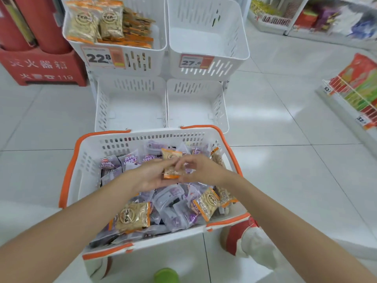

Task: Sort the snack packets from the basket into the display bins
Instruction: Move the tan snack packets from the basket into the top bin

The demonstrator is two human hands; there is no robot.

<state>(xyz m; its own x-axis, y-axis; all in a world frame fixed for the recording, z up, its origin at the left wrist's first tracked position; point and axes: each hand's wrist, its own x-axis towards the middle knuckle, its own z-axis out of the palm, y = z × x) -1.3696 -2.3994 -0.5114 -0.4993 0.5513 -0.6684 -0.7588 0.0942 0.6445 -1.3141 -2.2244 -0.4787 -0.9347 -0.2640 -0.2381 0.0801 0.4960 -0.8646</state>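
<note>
Glossy white floor tiles (285, 111) spread all round and catch soft patches of light. A red fire extinguisher box (42, 66) stands at the far left. A white shelf (338, 111) of packaged goods lines the right side.

The basket (87, 160) of packets (173, 209) stands on the floor (285, 129) before two tiers of bins (195, 103), one packet (171, 155) held just above it, more lying in the upper left bin (159, 27).

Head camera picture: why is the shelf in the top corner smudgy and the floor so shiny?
In the head view, the stocked white shelf at top right is blurred; overhead light glares off the glossy pale floor tiles; the wide lens bows the white slotted plastic bins.
</note>
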